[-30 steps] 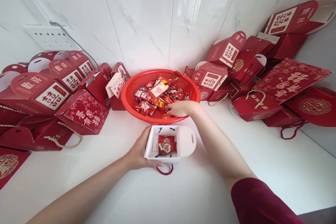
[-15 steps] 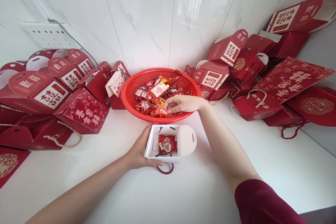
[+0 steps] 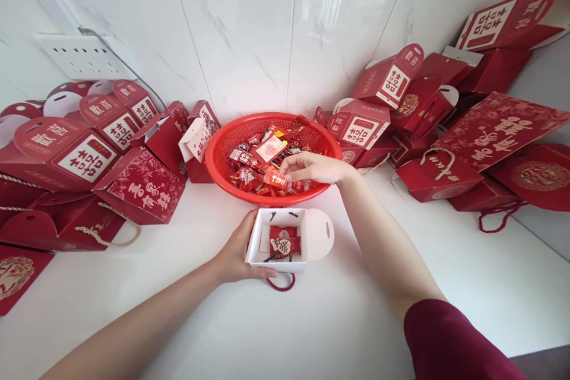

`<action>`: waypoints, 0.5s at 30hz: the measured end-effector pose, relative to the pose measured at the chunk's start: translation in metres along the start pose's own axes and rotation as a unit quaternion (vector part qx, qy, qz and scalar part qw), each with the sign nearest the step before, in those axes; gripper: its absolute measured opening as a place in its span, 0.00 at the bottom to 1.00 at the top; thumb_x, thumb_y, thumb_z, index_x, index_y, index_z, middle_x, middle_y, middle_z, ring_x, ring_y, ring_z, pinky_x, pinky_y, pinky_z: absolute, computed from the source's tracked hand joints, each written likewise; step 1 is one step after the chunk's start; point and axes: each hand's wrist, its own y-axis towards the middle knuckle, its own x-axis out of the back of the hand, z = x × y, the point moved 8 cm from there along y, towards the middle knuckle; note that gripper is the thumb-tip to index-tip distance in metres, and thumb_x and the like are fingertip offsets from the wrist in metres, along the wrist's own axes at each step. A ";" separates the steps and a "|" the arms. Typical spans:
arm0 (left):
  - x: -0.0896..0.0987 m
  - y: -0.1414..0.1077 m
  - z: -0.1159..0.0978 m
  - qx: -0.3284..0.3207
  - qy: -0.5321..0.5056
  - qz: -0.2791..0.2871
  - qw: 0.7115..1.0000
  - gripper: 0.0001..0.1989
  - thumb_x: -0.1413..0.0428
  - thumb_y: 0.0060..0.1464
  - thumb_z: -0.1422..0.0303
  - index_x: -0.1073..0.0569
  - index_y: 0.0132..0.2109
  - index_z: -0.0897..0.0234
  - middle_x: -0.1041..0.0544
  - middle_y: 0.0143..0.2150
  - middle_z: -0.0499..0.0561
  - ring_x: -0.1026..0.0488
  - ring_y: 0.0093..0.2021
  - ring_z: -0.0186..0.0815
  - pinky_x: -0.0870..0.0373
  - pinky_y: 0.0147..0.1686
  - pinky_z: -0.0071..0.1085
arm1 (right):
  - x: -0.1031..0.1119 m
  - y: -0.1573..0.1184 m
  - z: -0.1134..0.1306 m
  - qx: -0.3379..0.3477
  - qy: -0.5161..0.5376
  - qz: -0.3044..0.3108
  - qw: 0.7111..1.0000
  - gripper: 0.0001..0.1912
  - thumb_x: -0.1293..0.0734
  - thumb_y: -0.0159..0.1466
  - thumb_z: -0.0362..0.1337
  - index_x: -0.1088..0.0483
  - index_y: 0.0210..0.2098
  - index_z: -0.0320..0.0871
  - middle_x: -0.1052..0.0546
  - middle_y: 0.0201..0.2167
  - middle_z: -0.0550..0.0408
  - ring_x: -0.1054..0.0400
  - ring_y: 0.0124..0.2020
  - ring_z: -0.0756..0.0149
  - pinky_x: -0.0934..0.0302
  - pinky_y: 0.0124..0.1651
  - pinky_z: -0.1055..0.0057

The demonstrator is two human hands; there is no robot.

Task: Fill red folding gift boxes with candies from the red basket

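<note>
My left hand (image 3: pixel 238 252) grips the near-left side of an open gift box (image 3: pixel 301 237), white inside, its rounded flap folded out to the right. Red wrapped candies (image 3: pixel 285 241) lie at the bottom of the box, and a dark red cord handle (image 3: pixel 282 286) hangs from its near side. Above the near part of a red plastic basket (image 3: pixel 218 181), my right hand (image 3: pixel 312 167) pinches a small red candy packet (image 3: pixel 275 178) between thumb and fingers. The basket holds many wrapped candies, with a pale pink packet (image 3: pixel 271 148) on top.
Red gift boxes (image 3: pixel 86 157) crowd the left side, some with rope handles. More boxes (image 3: pixel 394 86) are piled on the right. Behind the basket rises a white tiled wall (image 3: pixel 249 29), with a socket panel (image 3: pixel 82 56) and cable at the left. White tabletop (image 3: pixel 338 320) shows in front.
My right hand has lifted slightly, raising the red candy packet a little out of the pile. My left hand and the gift box have stayed nearly in place.
</note>
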 end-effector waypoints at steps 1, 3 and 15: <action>0.000 0.000 0.000 -0.002 -0.002 -0.001 1.000 0.54 0.27 0.37 0.63 0.46 0.67 0.57 0.37 0.66 0.62 0.39 0.66 0.60 0.39 0.63 0.55 | -0.003 -0.003 0.005 0.029 0.015 0.020 0.999 0.13 0.28 0.61 0.42 0.27 0.41 0.40 0.22 0.30 0.56 0.28 0.31 0.69 0.39 0.25 0.79; -0.001 0.000 0.000 -0.001 -0.012 0.001 1.000 0.53 0.27 0.38 0.64 0.46 0.67 0.58 0.37 0.66 0.63 0.38 0.65 0.60 0.39 0.62 0.55 | -0.010 -0.009 0.014 0.075 0.025 0.066 0.995 0.17 0.27 0.60 0.44 0.26 0.43 0.38 0.21 0.30 0.55 0.28 0.31 0.71 0.39 0.27 0.79; 0.006 -0.029 0.001 0.033 -0.084 -0.014 0.996 0.48 0.46 0.53 0.39 0.53 0.72 0.53 0.54 0.76 0.54 0.55 0.73 0.58 0.48 0.69 0.52 | -0.019 -0.060 0.039 0.200 0.105 -0.246 0.943 0.14 0.34 0.68 0.48 0.30 0.36 0.43 0.23 0.33 0.54 0.32 0.28 0.70 0.43 0.22 0.77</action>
